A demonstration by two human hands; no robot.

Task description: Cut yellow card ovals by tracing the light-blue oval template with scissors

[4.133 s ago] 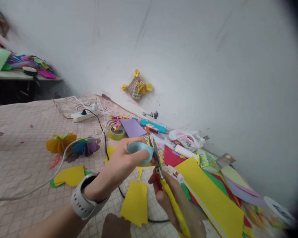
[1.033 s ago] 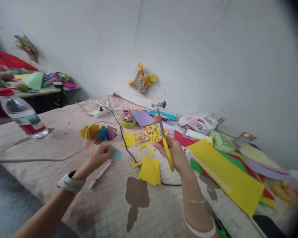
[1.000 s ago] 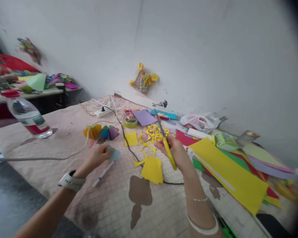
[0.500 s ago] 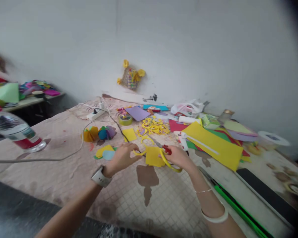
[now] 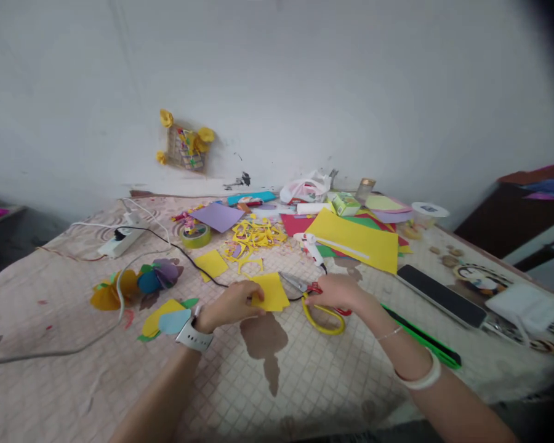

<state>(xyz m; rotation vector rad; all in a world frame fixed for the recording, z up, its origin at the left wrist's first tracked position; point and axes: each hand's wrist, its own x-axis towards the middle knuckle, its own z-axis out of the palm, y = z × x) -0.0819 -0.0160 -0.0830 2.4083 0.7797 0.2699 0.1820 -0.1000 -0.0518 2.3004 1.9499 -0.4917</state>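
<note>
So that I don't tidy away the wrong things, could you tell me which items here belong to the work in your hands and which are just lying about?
In use: left hand on the yellow paper; right hand at the yellow scissors.
Lying about: tape roll, power strip, purple paper, plastic bag.

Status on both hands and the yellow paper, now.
Left hand touching yellow paper piece. Right hand over yellow-handled scissors, lying on the bedspread. Black cable running close by the paper.
</note>
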